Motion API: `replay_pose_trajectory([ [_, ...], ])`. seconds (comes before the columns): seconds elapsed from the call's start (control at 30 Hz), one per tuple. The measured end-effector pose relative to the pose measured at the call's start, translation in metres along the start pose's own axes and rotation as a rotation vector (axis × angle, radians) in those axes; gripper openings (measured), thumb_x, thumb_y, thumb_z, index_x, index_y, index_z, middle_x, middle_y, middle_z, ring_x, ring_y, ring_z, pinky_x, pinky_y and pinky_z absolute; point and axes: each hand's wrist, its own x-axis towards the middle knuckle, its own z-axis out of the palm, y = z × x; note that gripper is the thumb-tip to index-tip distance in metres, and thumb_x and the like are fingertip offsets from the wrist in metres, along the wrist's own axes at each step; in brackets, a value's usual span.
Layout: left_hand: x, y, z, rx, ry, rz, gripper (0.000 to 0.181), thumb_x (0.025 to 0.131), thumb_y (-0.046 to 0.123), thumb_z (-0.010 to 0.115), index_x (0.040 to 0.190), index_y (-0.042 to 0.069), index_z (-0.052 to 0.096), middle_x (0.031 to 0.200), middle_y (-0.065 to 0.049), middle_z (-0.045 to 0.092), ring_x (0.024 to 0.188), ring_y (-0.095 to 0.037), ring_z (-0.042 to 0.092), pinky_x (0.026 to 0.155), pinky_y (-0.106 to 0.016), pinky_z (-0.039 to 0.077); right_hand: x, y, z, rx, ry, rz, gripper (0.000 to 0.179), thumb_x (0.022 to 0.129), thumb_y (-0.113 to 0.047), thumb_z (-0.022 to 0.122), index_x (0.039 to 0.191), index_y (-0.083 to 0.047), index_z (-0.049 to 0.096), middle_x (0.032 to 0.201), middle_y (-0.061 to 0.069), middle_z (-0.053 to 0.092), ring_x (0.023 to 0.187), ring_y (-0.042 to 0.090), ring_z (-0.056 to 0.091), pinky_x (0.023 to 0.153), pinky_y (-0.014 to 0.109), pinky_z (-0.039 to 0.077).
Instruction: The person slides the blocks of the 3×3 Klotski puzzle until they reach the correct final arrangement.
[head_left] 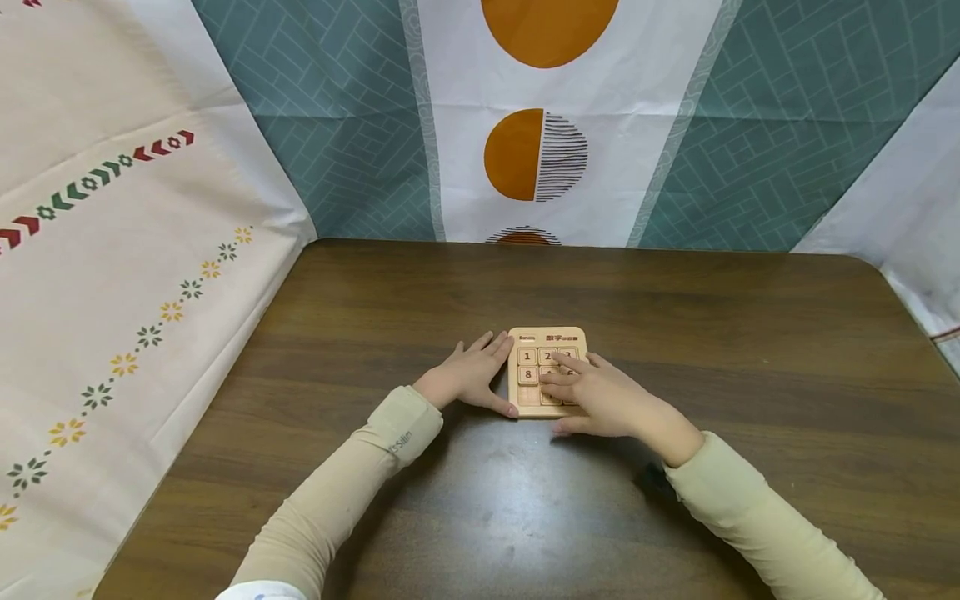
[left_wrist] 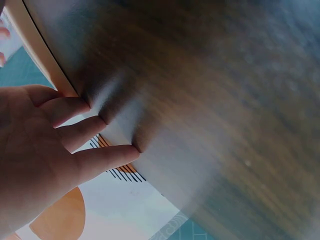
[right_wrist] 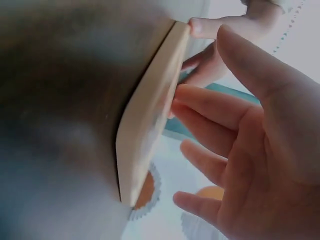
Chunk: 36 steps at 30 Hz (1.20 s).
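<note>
A pale wooden number sliding puzzle [head_left: 551,331] lies flat on the table. Tiles 1, 2 and 8 show clearly, and the bottom-left slot [head_left: 528,395] holds no tile. Fingers spread, the left hand [head_left: 471,377] rests along the puzzle's left edge, its thumb at the lower left corner. In the left wrist view, that hand's straight fingertips [left_wrist: 136,151] meet the tabletop. The right hand [head_left: 603,400] reaches over the puzzle from the right, hiding several tiles. From the right wrist view, its index and middle fingers [right_wrist: 210,107] touch the puzzle's face, with the thumb held apart.
The brown wood-grain table [head_left: 360,325] has rounded far corners. Behind it hangs a teal and white cloth [head_left: 465,167] with orange circles. A white cloth [head_left: 97,275] with small flower patterns covers the left side. Something small and dark [head_left: 654,480] sits beneath the right cuff.
</note>
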Motion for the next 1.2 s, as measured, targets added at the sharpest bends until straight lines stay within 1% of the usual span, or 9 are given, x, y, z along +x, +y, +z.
replay_pose_trajectory([
  [0.1,0.001,0.0,0.001,0.001,0.007,-0.002,0.117,0.067,0.069,0.062,0.147,0.009,0.002,0.152,-0.006,0.0,0.138,-0.026,0.001,0.103,-0.057,0.012,-0.009,-0.003,-0.001,-0.012,0.012,0.006,0.057,0.082,-0.046,0.062,0.122,-0.006,0.06,0.128,0.007,0.053,0.131,0.034,0.029,0.098,0.061,0.022],
  [0.2,0.001,0.0,0.001,-0.002,0.009,0.001,0.117,0.067,0.069,0.062,0.147,0.009,0.002,0.152,-0.006,0.001,0.138,-0.026,0.001,0.103,-0.058,0.012,-0.012,-0.005,0.003,-0.022,0.016,0.01,0.058,0.081,-0.046,0.063,0.122,-0.006,0.06,0.128,0.007,0.053,0.131,0.034,0.029,0.097,0.061,0.023],
  [0.37,0.001,-0.001,0.002,-0.003,0.001,0.003,0.116,0.068,0.069,0.062,0.147,0.009,0.002,0.152,-0.006,0.0,0.138,-0.026,0.0,0.103,-0.057,0.012,-0.004,-0.012,0.009,-0.047,0.009,0.004,0.063,0.081,-0.05,0.061,0.128,-0.008,0.055,0.134,0.006,0.048,0.131,0.031,0.028,0.096,0.061,0.025],
  [0.5,0.001,-0.001,0.002,-0.007,0.002,0.004,0.116,0.068,0.068,0.062,0.147,0.009,0.002,0.152,-0.006,0.0,0.138,-0.027,0.0,0.103,-0.057,0.012,0.001,-0.014,0.01,-0.033,0.004,-0.002,0.064,0.082,-0.05,0.059,0.13,-0.008,0.052,0.136,0.007,0.045,0.132,0.032,0.027,0.097,0.06,0.025],
  [0.57,0.001,-0.001,0.002,-0.002,0.002,0.003,0.116,0.067,0.068,0.062,0.147,0.009,0.001,0.152,-0.006,0.0,0.138,-0.026,0.0,0.103,-0.057,0.012,0.0,-0.012,0.009,-0.026,0.012,0.014,0.064,0.083,-0.048,0.06,0.13,-0.007,0.052,0.136,0.008,0.045,0.132,0.032,0.028,0.097,0.06,0.025],
  [0.7,0.001,-0.001,0.002,0.005,0.007,0.001,0.117,0.067,0.069,0.062,0.147,0.009,0.001,0.152,-0.005,0.0,0.138,-0.026,0.001,0.103,-0.057,0.012,-0.002,-0.004,0.006,-0.028,0.039,0.085,0.062,0.083,-0.045,0.061,0.13,-0.007,0.052,0.136,0.008,0.046,0.131,0.033,0.028,0.096,0.061,0.024],
  [0.8,0.001,-0.001,0.001,0.004,0.004,-0.006,0.117,0.067,0.069,0.062,0.147,0.01,0.001,0.152,-0.005,-0.001,0.138,-0.026,0.0,0.104,-0.057,0.012,-0.005,-0.002,0.005,-0.023,0.033,0.112,0.061,0.083,-0.045,0.061,0.13,-0.006,0.052,0.135,0.008,0.047,0.131,0.033,0.028,0.096,0.061,0.024],
  [1.03,0.0,-0.001,0.001,0.004,0.002,0.002,0.117,0.067,0.069,0.061,0.147,0.01,0.0,0.152,-0.005,-0.002,0.138,-0.026,0.0,0.103,-0.057,0.012,-0.015,-0.012,0.001,0.013,-0.02,0.068,0.059,0.082,-0.046,0.062,0.125,-0.006,0.057,0.133,0.012,0.048,0.131,0.033,0.029,0.098,0.06,0.022],
  [1.2,0.0,-0.001,0.001,-0.001,-0.002,0.006,0.117,0.067,0.069,0.062,0.147,0.009,0.0,0.152,-0.006,-0.002,0.138,-0.026,-0.001,0.103,-0.058,0.011,-0.017,-0.012,-0.001,0.003,-0.017,0.034,0.056,0.083,-0.043,0.062,0.124,-0.006,0.058,0.13,0.011,0.051,0.129,0.034,0.031,0.096,0.06,0.025],
])
